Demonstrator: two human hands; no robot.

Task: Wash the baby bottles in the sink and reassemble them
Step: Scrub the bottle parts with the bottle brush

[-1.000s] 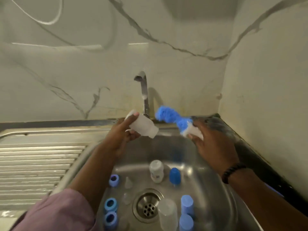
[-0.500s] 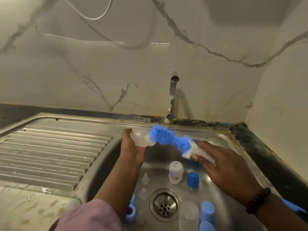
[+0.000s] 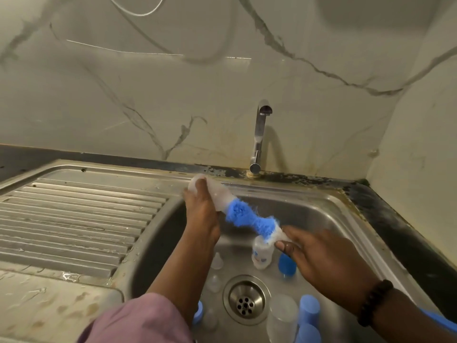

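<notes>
Your left hand (image 3: 201, 214) grips the bottle (image 3: 217, 194) sideways over the sink (image 3: 321, 209) so your right hand (image 3: 329, 261), pinching the brush (image 3: 249, 216), can push bristles inside.

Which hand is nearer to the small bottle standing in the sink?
Right. The right hand holds the brush handle just beside the small bottle. The left hand grips another bottle up at the sink's back-left rim.
</notes>
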